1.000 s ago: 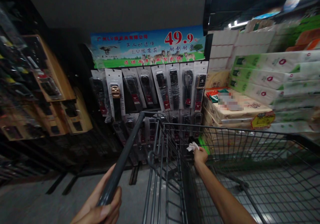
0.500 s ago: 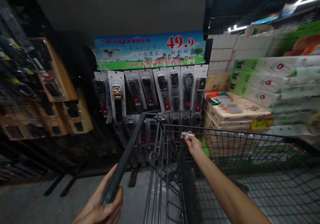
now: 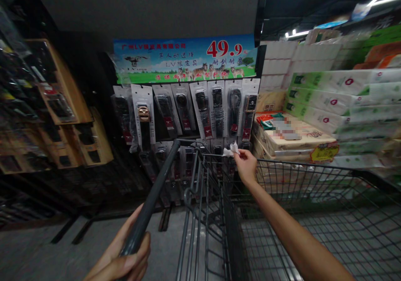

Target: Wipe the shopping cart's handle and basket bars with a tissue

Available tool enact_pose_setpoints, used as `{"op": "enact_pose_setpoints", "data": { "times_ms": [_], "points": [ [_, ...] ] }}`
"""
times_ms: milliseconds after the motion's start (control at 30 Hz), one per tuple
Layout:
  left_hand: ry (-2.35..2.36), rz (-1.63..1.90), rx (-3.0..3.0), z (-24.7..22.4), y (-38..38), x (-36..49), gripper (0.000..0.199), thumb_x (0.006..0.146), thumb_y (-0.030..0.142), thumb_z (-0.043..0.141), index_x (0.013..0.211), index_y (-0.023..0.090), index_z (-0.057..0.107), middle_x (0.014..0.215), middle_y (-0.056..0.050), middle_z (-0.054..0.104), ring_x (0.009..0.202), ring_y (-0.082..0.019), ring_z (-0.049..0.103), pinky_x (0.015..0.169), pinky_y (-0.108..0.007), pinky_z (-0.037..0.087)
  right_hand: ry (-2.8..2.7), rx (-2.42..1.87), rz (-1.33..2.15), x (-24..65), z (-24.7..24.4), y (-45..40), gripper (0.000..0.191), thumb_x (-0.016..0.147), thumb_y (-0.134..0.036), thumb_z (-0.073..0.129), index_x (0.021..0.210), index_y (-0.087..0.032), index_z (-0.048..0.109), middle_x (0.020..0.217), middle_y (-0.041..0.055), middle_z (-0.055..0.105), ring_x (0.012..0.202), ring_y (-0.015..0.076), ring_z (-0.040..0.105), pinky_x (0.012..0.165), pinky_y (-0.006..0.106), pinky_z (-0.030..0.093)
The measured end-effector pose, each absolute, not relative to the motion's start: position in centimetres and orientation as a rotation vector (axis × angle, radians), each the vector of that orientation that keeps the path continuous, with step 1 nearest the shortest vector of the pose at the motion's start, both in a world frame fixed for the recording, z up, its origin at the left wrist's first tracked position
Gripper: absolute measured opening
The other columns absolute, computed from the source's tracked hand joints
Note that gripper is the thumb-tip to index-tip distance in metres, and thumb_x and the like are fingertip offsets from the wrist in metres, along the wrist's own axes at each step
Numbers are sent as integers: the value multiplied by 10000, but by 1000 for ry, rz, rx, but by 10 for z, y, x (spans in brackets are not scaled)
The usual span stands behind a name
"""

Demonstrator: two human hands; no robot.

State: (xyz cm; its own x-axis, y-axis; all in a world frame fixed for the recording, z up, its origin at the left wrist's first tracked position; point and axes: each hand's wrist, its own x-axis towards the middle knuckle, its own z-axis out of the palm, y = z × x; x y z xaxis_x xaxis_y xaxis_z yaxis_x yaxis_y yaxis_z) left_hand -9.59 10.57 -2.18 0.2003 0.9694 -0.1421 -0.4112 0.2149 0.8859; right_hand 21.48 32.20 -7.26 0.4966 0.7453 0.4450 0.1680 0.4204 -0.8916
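Note:
The dark grey handle bar (image 3: pixel 156 185) of a wire shopping cart slants up from the lower left, with my left hand (image 3: pixel 133 247) wrapped round its near end. My right hand (image 3: pixel 246 164) pinches a small crumpled white tissue (image 3: pixel 231 150) between thumb and fingers. It is above the upper rim of the cart basket (image 3: pixel 313 166), close to the far corner by the handle. The wire mesh of the basket spreads below and to the right of my right forearm.
Packaged belts (image 3: pixel 202 105) hang on a rack ahead, under a blue and green price sign (image 3: pixel 188 59). Wooden display boxes (image 3: pixel 69 105) stand left. Stacked paper packs (image 3: pixel 332 97) and a beige carton pile (image 3: pixel 294 141) are on the right, beyond the cart.
My right hand has risen with the white tissue, which now shows larger above the basket rim. My left hand keeps its grip on the handle. The view has shifted slightly.

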Motion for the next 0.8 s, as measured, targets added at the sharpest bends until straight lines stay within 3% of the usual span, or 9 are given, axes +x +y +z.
{"op": "enact_pose_setpoints", "data": {
  "times_ms": [133, 300, 467, 633, 800],
  "points": [
    [844, 1141, 848, -22, 105, -96, 918, 699, 297, 753, 1431, 331, 201, 596, 60, 527, 335, -48, 347, 365, -216, 217, -1632, -1197, -16, 232, -94, 315, 215, 814, -136, 466, 866, -163, 674, 905, 93, 624, 818, 186, 589, 769, 325, 494],
    [827, 1171, 865, -22, 104, -95, 862, 722, 282, 731, 1430, 315, 241, 603, 61, 518, 333, -38, 330, 361, -214, 235, -2002, -1328, -256, 247, -134, 320, 293, 861, -99, 430, 985, -199, 675, 1036, 109, 634, 935, 217, 574, 816, 330, 479],
    [807, 1201, 846, -24, 104, -91, 880, 706, 284, 728, 1442, 296, 246, 589, 59, 509, 329, -39, 325, 358, -212, 211, -2061, -1356, -376, 256, -150, 321, 339, 865, -73, 407, 1052, -195, 661, 1079, 122, 633, 966, 224, 569, 802, 315, 479],
    [806, 1220, 812, -25, 103, -88, 832, 698, 250, 708, 1419, 345, 304, 599, 55, 528, 327, -51, 308, 345, -236, 195, -2068, -1395, -356, 257, -150, 319, 306, 857, -86, 417, 981, -191, 677, 1035, 128, 639, 944, 231, 567, 776, 316, 475],
    [801, 1215, 829, -23, 102, -88, 836, 713, 245, 698, 1433, 311, 278, 604, 56, 522, 337, -49, 344, 367, -227, 207, -2052, -1432, -343, 252, -143, 318, 309, 829, -83, 425, 952, -198, 684, 1012, 110, 644, 926, 223, 574, 764, 300, 467]
  ]
}}
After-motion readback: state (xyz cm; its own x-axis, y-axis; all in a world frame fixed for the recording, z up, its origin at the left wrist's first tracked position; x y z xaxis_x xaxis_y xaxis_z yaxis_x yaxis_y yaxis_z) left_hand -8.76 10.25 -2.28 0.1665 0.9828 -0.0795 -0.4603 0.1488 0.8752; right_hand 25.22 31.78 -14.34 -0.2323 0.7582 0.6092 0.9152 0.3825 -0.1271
